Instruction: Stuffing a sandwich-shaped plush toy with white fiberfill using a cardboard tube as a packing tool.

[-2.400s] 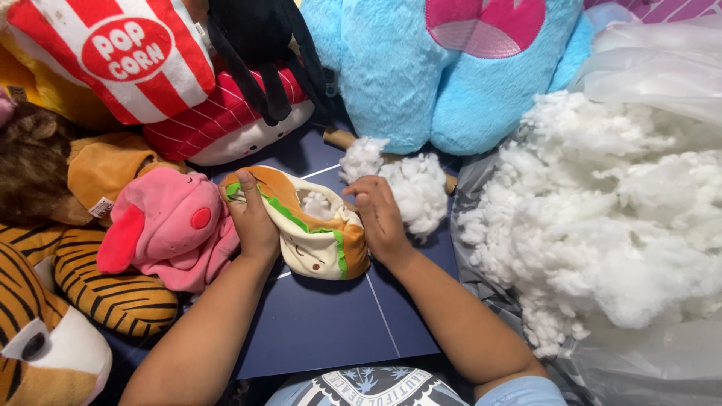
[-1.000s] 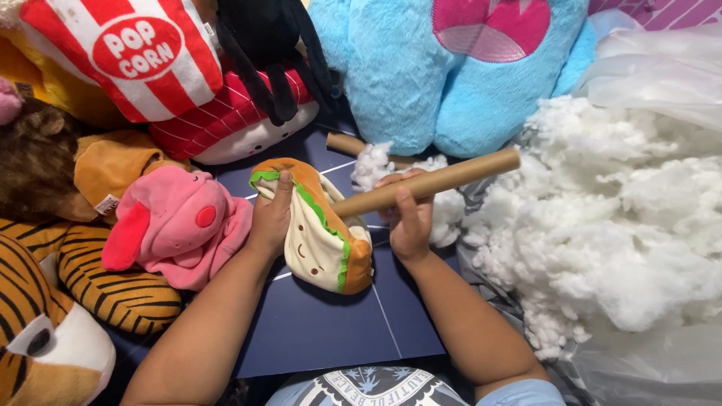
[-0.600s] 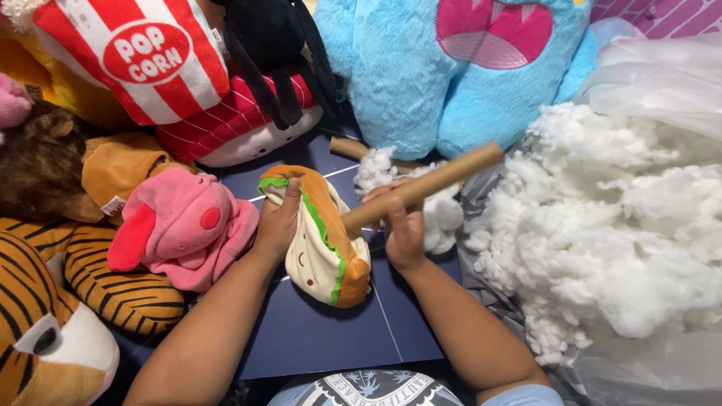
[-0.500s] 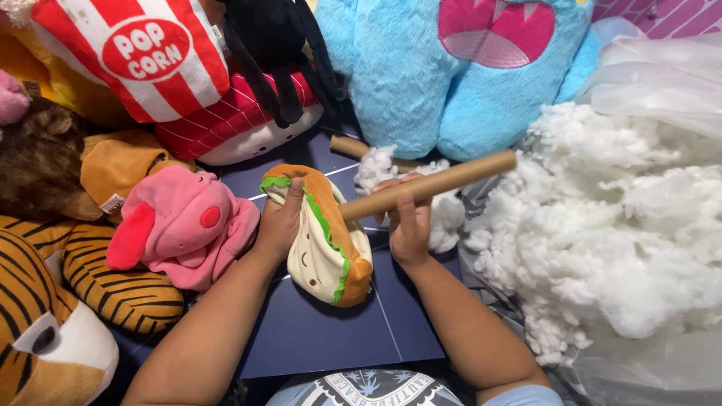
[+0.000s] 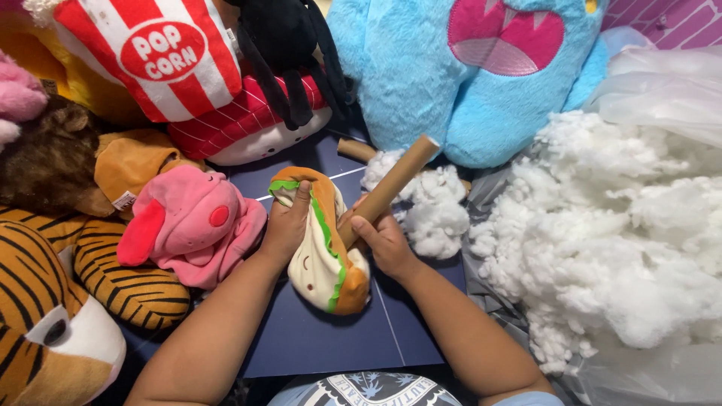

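Note:
A small burger-shaped plush (image 5: 325, 256), tan with a green trim and a cream face, stands on the dark blue mat (image 5: 331, 346). My left hand (image 5: 286, 224) grips its left side near the top. My right hand (image 5: 382, 239) holds a brown cardboard tube (image 5: 389, 186) that slants up to the right, its lower end pressed into the plush's side. A clump of white stuffing (image 5: 425, 207) lies just behind my right hand.
A big heap of white fibre stuffing (image 5: 624, 225) in clear plastic fills the right. A blue monster plush (image 5: 459, 75), a striped popcorn plush (image 5: 162, 60), a black plush (image 5: 289, 53), a pink plush (image 5: 192, 222) and a tiger plush (image 5: 68, 301) crowd the back and left. A second tube (image 5: 355, 149) lies behind.
My right hand picked up the cardboard tube and has steepened it, driving its lower end into the burger plush. My left hand turned the plush more upright.

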